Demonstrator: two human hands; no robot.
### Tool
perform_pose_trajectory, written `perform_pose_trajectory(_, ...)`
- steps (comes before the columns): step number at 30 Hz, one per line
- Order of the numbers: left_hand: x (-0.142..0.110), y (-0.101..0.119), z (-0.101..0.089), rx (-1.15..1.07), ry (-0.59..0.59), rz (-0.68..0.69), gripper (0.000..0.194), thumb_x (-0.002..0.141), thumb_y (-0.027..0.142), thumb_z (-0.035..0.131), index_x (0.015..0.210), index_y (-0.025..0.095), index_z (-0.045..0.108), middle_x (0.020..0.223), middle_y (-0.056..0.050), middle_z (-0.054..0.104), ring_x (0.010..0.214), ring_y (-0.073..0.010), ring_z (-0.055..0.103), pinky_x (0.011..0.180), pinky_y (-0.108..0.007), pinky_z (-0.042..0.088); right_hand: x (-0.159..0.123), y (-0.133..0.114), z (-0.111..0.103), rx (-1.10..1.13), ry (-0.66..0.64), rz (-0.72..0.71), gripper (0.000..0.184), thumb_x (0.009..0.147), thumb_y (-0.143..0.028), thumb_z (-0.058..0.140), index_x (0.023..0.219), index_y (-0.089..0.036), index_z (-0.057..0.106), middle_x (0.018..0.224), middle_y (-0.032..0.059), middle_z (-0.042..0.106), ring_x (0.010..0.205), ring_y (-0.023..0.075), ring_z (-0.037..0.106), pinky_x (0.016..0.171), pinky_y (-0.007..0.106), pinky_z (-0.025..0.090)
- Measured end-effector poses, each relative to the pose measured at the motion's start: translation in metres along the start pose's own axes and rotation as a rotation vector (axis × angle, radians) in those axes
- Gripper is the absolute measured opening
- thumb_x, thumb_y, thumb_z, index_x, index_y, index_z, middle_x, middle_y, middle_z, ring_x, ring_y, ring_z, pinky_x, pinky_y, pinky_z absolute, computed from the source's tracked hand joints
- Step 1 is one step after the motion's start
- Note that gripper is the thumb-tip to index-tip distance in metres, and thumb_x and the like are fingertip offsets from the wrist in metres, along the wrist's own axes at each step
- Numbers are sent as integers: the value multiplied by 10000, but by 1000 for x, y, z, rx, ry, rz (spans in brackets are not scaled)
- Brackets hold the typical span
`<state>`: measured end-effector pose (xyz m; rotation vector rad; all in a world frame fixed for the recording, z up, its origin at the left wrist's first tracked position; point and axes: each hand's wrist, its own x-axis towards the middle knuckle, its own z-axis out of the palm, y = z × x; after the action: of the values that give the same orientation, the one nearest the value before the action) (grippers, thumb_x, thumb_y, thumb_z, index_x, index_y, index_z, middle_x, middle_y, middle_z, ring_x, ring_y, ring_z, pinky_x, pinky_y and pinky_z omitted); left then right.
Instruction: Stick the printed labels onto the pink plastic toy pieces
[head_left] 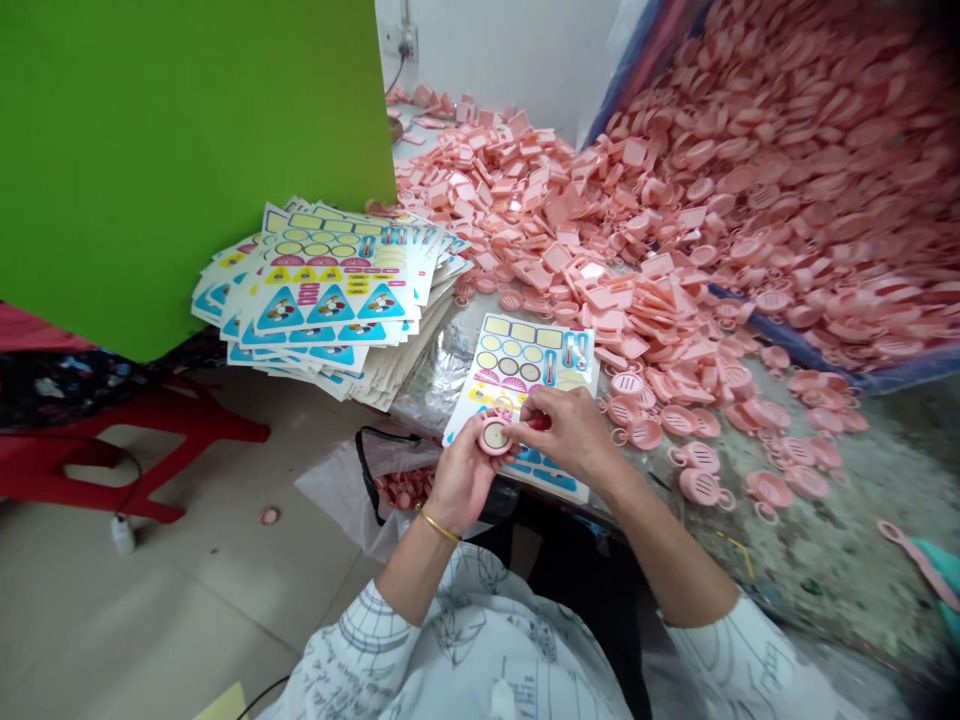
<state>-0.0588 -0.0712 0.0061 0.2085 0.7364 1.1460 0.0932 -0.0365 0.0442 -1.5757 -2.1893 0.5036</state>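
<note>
My left hand [459, 480] grips a small round pink plastic piece [494, 437] with a ring at its top. A round cream sticker lies on its face. My right hand [574, 430] is closed around a red object [538, 422], mostly hidden by the fingers, so its kind does not show. One fingertip of that hand touches the face of the pink piece. Beneath both hands lies a sticker sheet [517, 350] with yellow, pink and blue shapes, at the table's front edge.
Stacked sticker sheets [337, 280] lie to the left. Pink plastic pieces [540, 200] are heaped across the table [847, 540], and more fill a blue-edged container [795, 180]. Below the table edge hangs a clear bag [341, 490] with pink pieces. A red stool [172, 440] stands left, beside a green panel [187, 130].
</note>
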Motion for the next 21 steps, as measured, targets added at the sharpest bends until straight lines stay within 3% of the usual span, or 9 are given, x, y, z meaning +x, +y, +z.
perform_pose_trajectory(8, -1, -2, 0, 23, -3, 12, 219, 831, 333, 654, 945, 145, 657, 904, -48, 672, 752, -144, 621, 662, -248, 495, -3, -5, -4, -81, 16, -19, 327, 853, -489, 673, 719, -202, 591, 763, 3, 673, 695, 147, 567, 735, 309, 291)
perform_pose_trajectory(15, -14, 0, 3, 197, -37, 58, 263, 759, 323, 767, 921, 174, 623, 914, -7, 624, 775, -109, 601, 697, -228, 517, -17, -24, -8, -298, 86, -142, 329, 939, -474, 566, 770, -198, 625, 789, 46, 670, 761, 179, 570, 734, 333, 285)
perform_pose_trajectory(21, -38, 6, -18, 311, 46, 91, 286, 755, 294, 774, 956, 162, 619, 852, -6, 633, 676, -99, 575, 583, -200, 504, -55, -33, 8, -301, 165, -152, 391, 983, -509, 462, 830, -205, 653, 804, 32, 647, 735, 165, 573, 653, 307, 319)
